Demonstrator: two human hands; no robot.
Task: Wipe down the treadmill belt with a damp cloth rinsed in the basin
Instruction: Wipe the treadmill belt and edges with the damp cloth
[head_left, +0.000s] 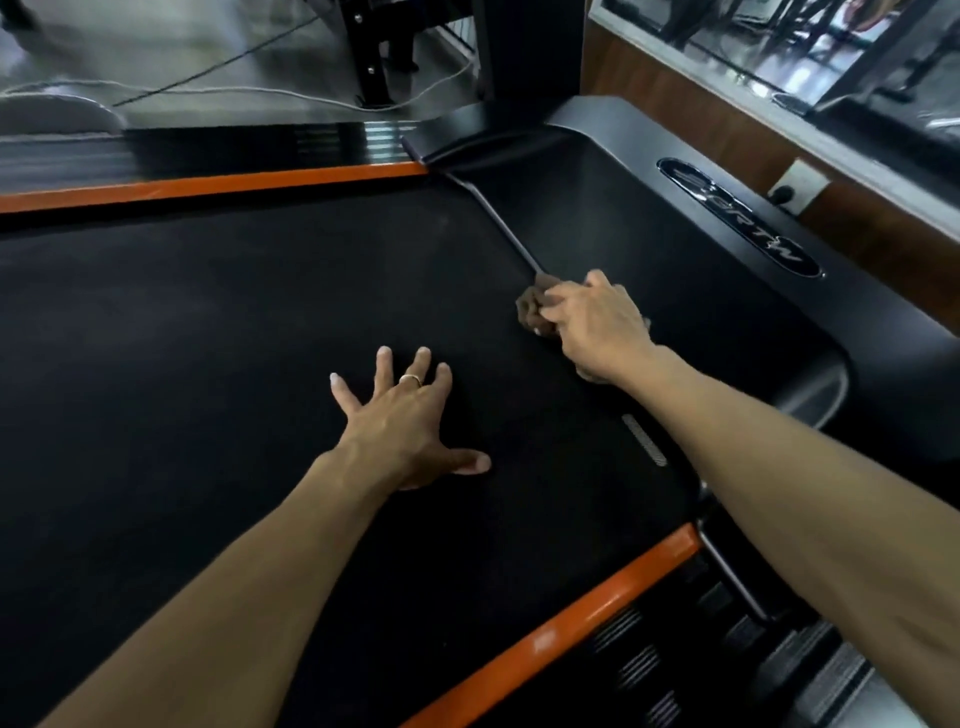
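The black treadmill belt (223, 332) fills the middle of the view, between two orange side rails. My left hand (405, 421) lies flat on the belt with its fingers spread; a ring sits on one finger. My right hand (597, 327) grips a bunched brown cloth (532, 306) and holds it down where the belt meets the dark motor cover (649, 208). Most of the cloth is hidden under that hand. No basin is in view.
The far orange rail (208, 184) and the near one (561, 618) border the belt. A black upright post (530, 52) rises at the head of the treadmill. Cables (260, 91) lie on the floor beyond. A wood-panelled wall with an outlet (795, 189) stands at right.
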